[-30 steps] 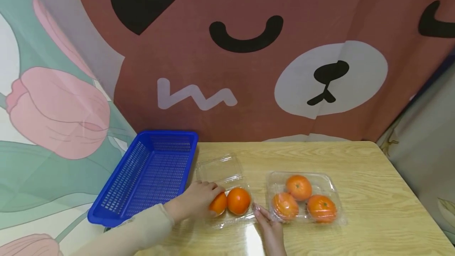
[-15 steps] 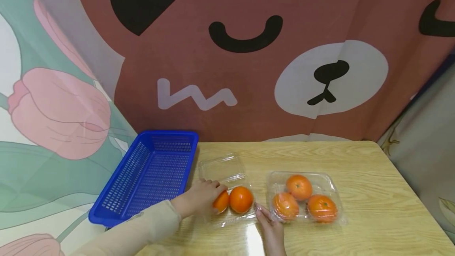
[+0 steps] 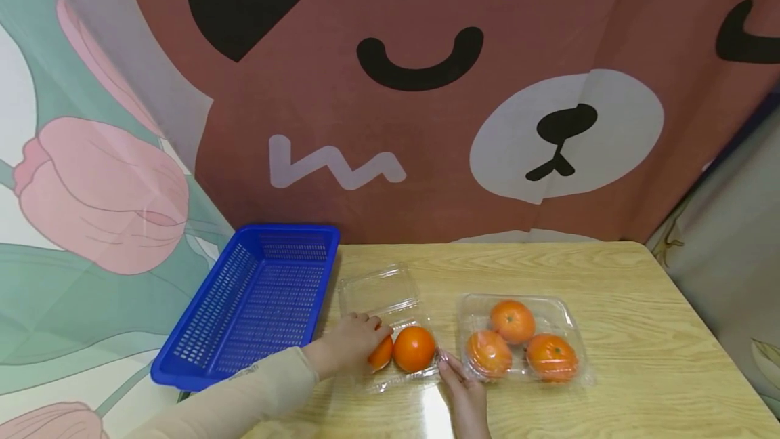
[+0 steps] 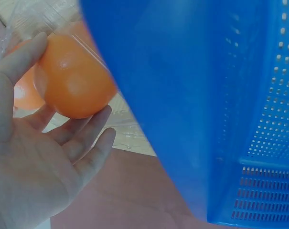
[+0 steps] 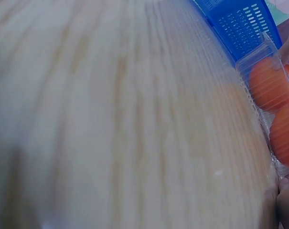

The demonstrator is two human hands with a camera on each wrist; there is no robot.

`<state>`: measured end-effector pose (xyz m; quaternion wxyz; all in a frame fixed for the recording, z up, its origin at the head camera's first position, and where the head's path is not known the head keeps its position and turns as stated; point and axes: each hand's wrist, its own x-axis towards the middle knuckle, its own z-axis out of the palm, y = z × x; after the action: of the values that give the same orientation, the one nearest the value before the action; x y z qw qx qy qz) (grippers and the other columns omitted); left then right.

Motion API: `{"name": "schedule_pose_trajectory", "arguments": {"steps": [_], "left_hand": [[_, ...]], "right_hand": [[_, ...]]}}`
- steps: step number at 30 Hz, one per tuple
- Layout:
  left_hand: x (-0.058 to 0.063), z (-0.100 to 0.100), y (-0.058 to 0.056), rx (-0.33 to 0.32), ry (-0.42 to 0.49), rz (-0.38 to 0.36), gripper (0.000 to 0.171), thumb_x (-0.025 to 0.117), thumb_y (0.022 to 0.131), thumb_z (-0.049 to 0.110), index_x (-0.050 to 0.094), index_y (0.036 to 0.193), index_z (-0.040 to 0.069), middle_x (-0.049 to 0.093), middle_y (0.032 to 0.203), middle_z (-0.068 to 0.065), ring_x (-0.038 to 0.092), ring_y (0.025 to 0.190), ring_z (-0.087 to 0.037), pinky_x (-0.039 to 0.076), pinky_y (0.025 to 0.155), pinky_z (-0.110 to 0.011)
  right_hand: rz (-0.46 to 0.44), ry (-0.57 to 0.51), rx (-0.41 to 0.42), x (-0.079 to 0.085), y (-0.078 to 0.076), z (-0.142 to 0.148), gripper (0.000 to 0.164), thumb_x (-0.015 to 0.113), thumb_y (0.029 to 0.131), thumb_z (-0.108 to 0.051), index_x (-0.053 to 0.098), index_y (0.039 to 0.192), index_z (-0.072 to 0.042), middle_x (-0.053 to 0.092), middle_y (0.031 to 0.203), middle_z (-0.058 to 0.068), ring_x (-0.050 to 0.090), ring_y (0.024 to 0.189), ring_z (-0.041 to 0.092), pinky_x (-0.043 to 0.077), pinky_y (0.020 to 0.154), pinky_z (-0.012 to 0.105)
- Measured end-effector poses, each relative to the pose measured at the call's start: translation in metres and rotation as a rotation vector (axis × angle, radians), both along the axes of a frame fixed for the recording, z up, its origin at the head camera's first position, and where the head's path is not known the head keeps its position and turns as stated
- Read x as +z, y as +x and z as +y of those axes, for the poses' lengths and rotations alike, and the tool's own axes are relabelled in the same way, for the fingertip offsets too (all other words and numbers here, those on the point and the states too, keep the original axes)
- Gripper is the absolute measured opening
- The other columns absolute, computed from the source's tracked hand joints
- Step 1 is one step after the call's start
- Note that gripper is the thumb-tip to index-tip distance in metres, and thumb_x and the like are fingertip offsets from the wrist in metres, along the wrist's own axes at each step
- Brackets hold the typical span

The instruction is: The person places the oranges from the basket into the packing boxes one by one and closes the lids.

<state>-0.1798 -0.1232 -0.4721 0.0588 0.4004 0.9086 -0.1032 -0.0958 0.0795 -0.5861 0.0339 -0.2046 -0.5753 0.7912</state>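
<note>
A clear plastic clamshell box point(image 3: 379, 290) lies open on the table, its lid folded back. Inside it sit two oranges side by side. My left hand point(image 3: 350, 344) reaches in from the left and grips the left orange point(image 4: 76, 76), thumb on one side and fingers curled on the other. The right orange point(image 3: 414, 349) sits free beside it. With thumb and fingers my right hand point(image 3: 464, 391) pinches the box's right edge. At the border of the right wrist view, the box wall point(image 5: 253, 95) and both oranges show.
A blue perforated basket point(image 3: 268, 303) stands at the left, right next to the box. On the right, a second clear box point(image 3: 563, 310) is shut over three oranges point(image 3: 513, 321). A printed curtain point(image 3: 426, 154) hangs behind the wooden table point(image 3: 658, 344).
The open box and its oranges have shifted slightly right and a little nearer. My left hand has moved right along with them, still on the left orange. My right hand has barely moved.
</note>
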Motion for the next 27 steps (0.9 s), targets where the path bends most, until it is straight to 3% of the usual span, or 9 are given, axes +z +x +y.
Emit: {"name": "schedule_pose_trajectory", "arguments": {"steps": [8,12,15,18,21,24,27], "left_hand": [[0.003,-0.002,-0.006,0.036,0.113,-0.074,0.057,0.072,0.074,0.042,0.055,0.122,0.016,0.059,0.112,-0.004,0.056,0.102,-0.024,0.045,0.086,-0.043],[0.011,0.001,-0.018,0.11,0.231,-0.124,0.055,0.07,0.077,0.037,0.055,0.125,0.014,0.058,0.12,-0.004,0.055,0.108,-0.025,0.045,0.088,-0.043],[0.019,0.002,-0.031,0.255,0.369,-0.224,0.049,0.067,0.081,0.033,0.056,0.124,0.013,0.058,0.122,-0.005,0.054,0.111,-0.026,0.044,0.09,-0.044],[0.025,0.001,-0.047,0.474,0.568,-0.374,0.045,0.064,0.085,0.029,0.055,0.124,0.008,0.057,0.123,-0.012,0.053,0.113,-0.031,0.042,0.093,-0.046],[0.019,-0.004,-0.065,0.651,0.802,-0.485,0.049,0.062,0.086,0.027,0.051,0.125,0.0,0.054,0.123,-0.02,0.052,0.113,-0.034,0.041,0.094,-0.046],[-0.025,-0.016,-0.099,0.721,1.003,-0.513,0.06,0.062,0.085,0.032,0.046,0.125,-0.01,0.054,0.12,-0.025,0.054,0.109,-0.031,0.044,0.091,-0.037],[-0.074,-0.028,-0.131,0.812,1.065,-0.511,0.073,0.063,0.084,0.039,0.039,0.13,-0.013,0.049,0.127,-0.027,0.049,0.115,-0.031,0.041,0.095,-0.036]], "right_hand": [[0.01,-0.029,-0.024,0.001,0.0,-0.002,0.043,0.067,0.086,-0.019,0.058,0.119,0.007,0.067,0.104,-0.01,0.059,0.097,0.0,0.045,0.083,0.017],[0.021,-0.04,-0.056,0.0,-0.001,-0.002,0.042,0.067,0.085,-0.018,0.059,0.117,0.008,0.068,0.104,-0.007,0.06,0.098,0.001,0.043,0.085,0.014],[0.018,-0.037,-0.06,0.0,0.0,-0.001,0.042,0.067,0.085,-0.019,0.059,0.117,0.008,0.068,0.105,-0.005,0.06,0.098,0.001,0.043,0.085,0.013],[0.017,-0.028,-0.049,0.001,0.0,-0.001,0.044,0.068,0.085,-0.021,0.059,0.117,0.007,0.067,0.107,-0.003,0.06,0.099,0.002,0.044,0.084,0.014],[0.012,-0.028,-0.034,0.0,0.0,-0.001,0.046,0.068,0.085,-0.023,0.058,0.119,0.006,0.067,0.109,-0.004,0.059,0.1,0.002,0.044,0.084,0.015],[0.03,-0.027,-0.037,0.0,0.0,-0.001,0.045,0.068,0.085,-0.022,0.058,0.118,0.007,0.067,0.108,-0.004,0.059,0.1,0.003,0.045,0.084,0.016],[0.06,-0.04,-0.043,0.001,0.0,-0.002,0.043,0.068,0.085,-0.018,0.058,0.117,0.009,0.068,0.106,-0.004,0.06,0.099,0.004,0.045,0.084,0.017]]}}
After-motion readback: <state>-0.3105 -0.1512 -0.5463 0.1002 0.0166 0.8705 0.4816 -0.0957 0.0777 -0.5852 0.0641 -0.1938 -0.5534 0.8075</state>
